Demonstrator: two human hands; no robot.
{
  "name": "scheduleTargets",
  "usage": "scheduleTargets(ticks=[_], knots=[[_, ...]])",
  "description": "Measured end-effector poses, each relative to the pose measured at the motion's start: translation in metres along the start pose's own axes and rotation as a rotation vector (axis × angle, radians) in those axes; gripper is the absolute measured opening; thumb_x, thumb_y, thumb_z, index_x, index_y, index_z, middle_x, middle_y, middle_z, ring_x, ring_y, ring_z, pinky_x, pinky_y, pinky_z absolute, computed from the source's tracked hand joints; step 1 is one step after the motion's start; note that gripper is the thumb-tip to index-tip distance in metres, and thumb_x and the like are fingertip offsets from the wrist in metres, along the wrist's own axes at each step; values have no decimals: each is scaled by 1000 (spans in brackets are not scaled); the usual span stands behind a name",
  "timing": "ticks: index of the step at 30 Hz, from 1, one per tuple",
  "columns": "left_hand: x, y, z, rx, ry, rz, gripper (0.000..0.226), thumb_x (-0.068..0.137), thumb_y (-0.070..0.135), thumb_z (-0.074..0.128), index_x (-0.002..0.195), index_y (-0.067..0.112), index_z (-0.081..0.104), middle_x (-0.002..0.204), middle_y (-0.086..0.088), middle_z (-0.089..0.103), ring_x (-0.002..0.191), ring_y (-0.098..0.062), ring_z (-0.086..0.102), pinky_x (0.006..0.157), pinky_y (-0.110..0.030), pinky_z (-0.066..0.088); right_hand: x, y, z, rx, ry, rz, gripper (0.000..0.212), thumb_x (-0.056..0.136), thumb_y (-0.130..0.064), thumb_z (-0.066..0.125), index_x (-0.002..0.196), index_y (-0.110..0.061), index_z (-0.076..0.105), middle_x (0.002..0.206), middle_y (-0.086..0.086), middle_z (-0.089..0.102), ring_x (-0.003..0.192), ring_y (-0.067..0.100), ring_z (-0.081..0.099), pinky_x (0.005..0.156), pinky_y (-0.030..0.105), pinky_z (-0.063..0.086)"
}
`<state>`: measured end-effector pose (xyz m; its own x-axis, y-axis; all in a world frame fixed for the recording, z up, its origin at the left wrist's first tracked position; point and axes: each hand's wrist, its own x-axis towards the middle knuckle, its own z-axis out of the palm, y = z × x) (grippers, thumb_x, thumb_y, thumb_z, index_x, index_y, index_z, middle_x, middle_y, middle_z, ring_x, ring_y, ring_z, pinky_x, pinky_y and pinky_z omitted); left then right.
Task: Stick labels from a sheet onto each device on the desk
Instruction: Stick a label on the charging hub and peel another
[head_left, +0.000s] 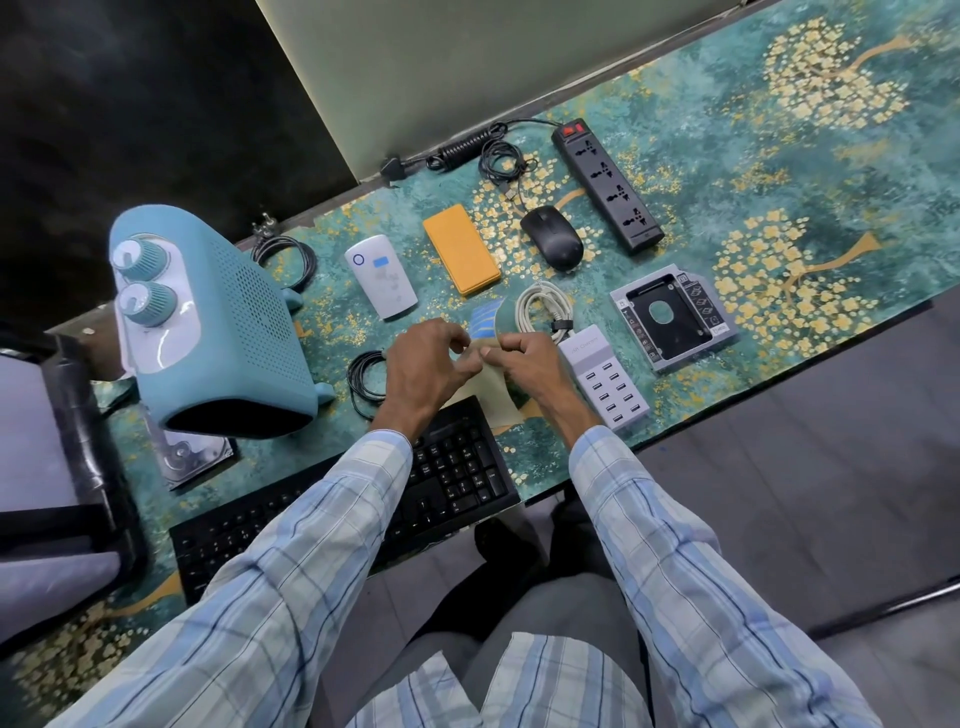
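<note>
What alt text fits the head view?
The left hand and right hand pinch a label sheet by a keyboard. Around lie a heater, mouse, power strip, charger and a white device bearing a blue label.

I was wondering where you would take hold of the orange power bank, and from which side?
Take the orange power bank from above, I'd say, pinching across its two long edges near the middle. It lies flat on the desk as a thin slab, and bare cloth shows along both long edges, toward the white device and the black mouse.
</note>
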<state>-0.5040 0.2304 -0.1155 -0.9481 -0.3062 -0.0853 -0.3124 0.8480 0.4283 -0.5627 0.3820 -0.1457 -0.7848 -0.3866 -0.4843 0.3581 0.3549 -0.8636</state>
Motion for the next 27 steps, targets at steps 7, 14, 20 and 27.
scheduleTargets(ticks=[7, 14, 20, 27], knots=[[1, 1, 3, 53, 3, 9, 23, 79, 46, 69, 83, 24, 76, 85, 6, 73, 74, -20, 67, 63, -37, 56, 3, 4, 2, 5, 19, -46, 22, 88, -13, 78, 69, -21, 73, 49, -21, 58, 48, -10, 50, 55, 8, 38], [0, 0, -1, 23, -3, 31, 15, 83, 39, 72, 89, 26, 79, 87, 10, 74, 74, -14, 66, 62, -31, 52, 2, 6, 6, -30, 96, -52, 11, 86, -26, 81, 93, -17, 82, 88, 9, 79, 78, 14, 67, 72, 35, 57], [-1, -2, -1, -32, -3, 28, 18, 87, 35, 71, 97, 24, 81, 93, 6, 78, 73, -13, 67, 66, -30, 55, 4, 6, 4, -70, 100, -73, 4, 89, -27, 78, 90, -23, 79, 84, 10, 74, 73, 14, 60, 65, 29, 48], [-2, -1, 2, -127, 10, -40, 16, 86, 31, 69, 94, 24, 82, 92, 8, 79, 71, -12, 68, 70, -34, 58, 10, 14, 3, -120, 107, -64, 27, 89, -31, 76, 79, -6, 71, 73, 18, 63, 66, 14, 49, 60, 29, 41]])
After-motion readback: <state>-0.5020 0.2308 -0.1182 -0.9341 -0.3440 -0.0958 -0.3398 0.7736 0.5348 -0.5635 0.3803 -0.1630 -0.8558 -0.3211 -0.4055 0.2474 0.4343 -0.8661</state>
